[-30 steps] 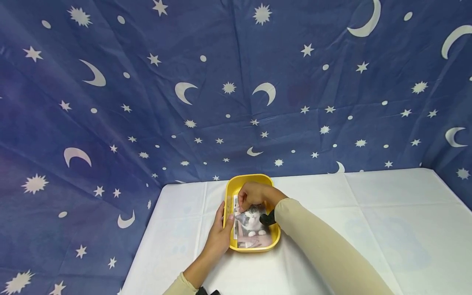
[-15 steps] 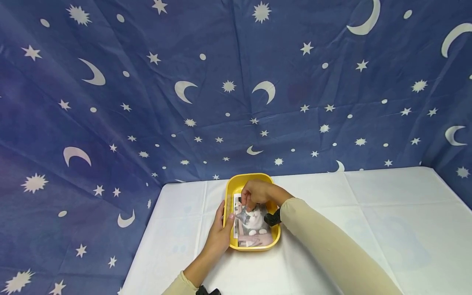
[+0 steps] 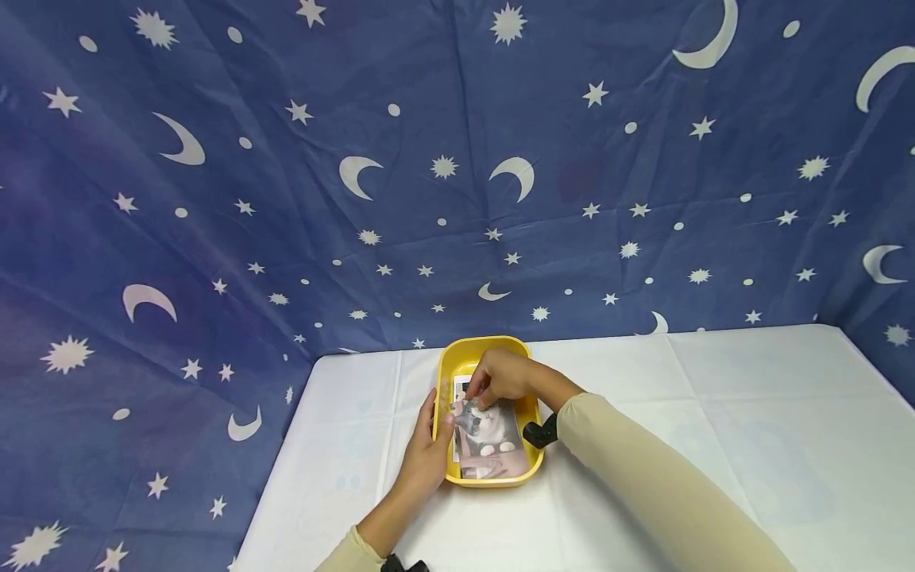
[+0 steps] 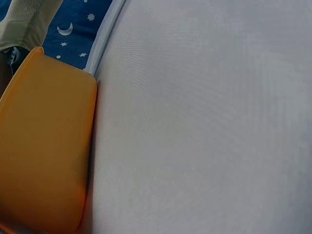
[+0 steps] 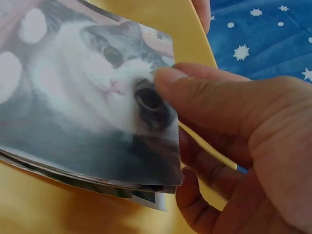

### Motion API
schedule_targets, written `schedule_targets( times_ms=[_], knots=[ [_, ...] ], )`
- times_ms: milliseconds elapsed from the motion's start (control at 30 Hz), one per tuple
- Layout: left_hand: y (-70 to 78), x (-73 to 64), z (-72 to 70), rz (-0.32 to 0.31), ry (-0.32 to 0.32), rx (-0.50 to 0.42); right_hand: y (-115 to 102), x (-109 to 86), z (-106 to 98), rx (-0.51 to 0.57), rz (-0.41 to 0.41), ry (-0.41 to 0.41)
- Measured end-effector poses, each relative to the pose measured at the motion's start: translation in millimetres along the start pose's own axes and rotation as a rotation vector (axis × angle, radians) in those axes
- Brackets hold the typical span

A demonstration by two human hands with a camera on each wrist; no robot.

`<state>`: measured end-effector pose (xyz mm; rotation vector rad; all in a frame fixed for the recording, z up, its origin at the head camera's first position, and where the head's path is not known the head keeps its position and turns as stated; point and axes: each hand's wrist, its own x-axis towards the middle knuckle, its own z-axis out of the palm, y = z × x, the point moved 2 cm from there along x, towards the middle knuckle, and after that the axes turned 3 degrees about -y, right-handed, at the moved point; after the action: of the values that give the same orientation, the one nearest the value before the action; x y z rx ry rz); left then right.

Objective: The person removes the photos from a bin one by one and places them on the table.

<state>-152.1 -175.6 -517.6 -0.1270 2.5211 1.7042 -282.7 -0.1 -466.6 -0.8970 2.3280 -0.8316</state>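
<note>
A yellow plastic tub (image 3: 493, 344) stands on the white-covered table near its far edge. My left hand (image 3: 426, 455) grips the tub's left side, thumb over the rim and fingers outside. A stack of photo prints lies inside, the top one a photo of a grey and white cat (image 3: 493, 445). My right hand (image 3: 503, 375) reaches into the tub and pinches that cat photo at its far edge. In the right wrist view, the thumb (image 5: 170, 80) presses on the photo's face and the other fingers curl behind its edge. Several print edges show beneath it.
In the left wrist view the tub's outer wall (image 4: 48, 141) rises beside the white tablecloth (image 4: 204, 122). A blue cloth with moons and stars (image 3: 457, 199) hangs behind the table and along its left. A black wrist device (image 3: 541, 430) overlaps the tub's right rim.
My right hand has shifted slightly right, and its thumb and finger now pinch the photo's far edge, which bends up a little. The left hand and tub stay put.
</note>
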Motion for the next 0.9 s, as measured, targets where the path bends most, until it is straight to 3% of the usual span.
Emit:
schedule_targets(
  times_ms=[333,700,900],
  knots=[
    [0.1,-0.6,0.4,0.013,0.008,-0.006,-1,-10.7,-3,-0.002,-0.011,0.036],
    [-2.0,2.1,1.3,-0.002,0.019,-0.010,-10,-16.0,-2,-0.190,-0.048,0.065],
    [-3.4,1.7,1.0,-0.002,0.016,-0.024,-13,-22.3,-1,-0.176,-0.129,0.101]
  ],
)
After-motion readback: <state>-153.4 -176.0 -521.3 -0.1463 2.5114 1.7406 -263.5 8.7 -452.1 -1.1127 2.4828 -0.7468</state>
